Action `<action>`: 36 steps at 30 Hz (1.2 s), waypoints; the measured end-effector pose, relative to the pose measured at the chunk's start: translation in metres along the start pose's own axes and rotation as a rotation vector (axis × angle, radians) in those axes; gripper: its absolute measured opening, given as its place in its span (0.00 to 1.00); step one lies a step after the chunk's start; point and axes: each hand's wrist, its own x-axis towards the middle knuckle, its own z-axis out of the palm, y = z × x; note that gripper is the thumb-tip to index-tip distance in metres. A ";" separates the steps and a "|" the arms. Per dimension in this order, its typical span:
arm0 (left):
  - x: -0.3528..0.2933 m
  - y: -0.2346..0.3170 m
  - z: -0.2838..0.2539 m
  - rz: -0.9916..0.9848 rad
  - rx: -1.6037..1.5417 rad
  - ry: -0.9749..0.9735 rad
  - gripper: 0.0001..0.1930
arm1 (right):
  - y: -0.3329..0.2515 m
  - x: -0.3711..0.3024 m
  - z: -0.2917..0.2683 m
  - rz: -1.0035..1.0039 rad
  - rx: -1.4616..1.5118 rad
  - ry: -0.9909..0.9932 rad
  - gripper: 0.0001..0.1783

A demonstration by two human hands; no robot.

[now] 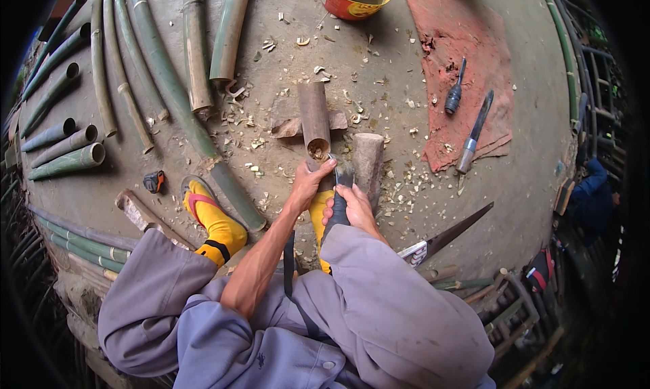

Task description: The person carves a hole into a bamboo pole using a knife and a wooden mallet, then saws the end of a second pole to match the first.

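Note:
A brown bamboo tube [313, 111] lies across a small block [288, 127], with shavings showing in the dark opening that faces me. My left hand [311, 186] is closed round its near part, the thumb against a narrow metal blade beside the opening. My right hand [353, 209] is wrapped round the dark, bound handle of a knife-like tool [344, 176], which points away from me close to the left thumb. The blade's tip is partly hidden by the fingers. A thick, pale wooden cylinder [368, 160] lies just right of the tool.
Several bamboo poles [159, 57] lie at the left. On a red cloth [474, 44] at the right are a dark-handled tool [454, 96] and a knife [474, 135]. A handsaw [450, 236] lies nearer. Beyond stands a red-yellow bucket [355, 6]. Chips litter the ground.

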 end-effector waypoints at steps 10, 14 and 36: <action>-0.008 0.005 -0.001 0.051 -0.089 -0.059 0.23 | -0.025 -0.004 -0.003 0.087 -0.191 -0.116 0.09; -0.004 -0.009 -0.011 0.082 -0.169 -0.151 0.25 | -0.057 -0.007 -0.002 0.234 -0.383 -0.176 0.09; 0.002 -0.019 -0.009 0.014 -0.234 -0.130 0.27 | -0.025 0.029 -0.007 0.076 -0.417 -0.233 0.09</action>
